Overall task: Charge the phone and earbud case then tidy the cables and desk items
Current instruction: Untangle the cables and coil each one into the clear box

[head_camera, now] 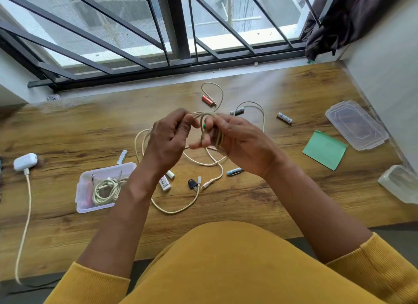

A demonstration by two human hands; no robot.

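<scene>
Above the middle of the wooden desk [260,204], my right hand [239,145] holds a small coil of cream cable [219,138] wound round its fingers. My left hand [169,138] pinches the same cable at the top of the coil. The rest of that cable trails down onto the desk in loose loops [203,161]. A white earbud case [24,161] sits at the far left with a cream cable [26,208] plugged into it. A clear box [83,208] at lower left holds a coiled cable [105,190]. No phone is in view.
Several batteries lie scattered, among them a red one [207,100] and a blue one [234,171]. A black key-like item [192,184] lies near a cable end. At right are a clear lid [357,125], a green paper [324,149] and another clear container [400,183].
</scene>
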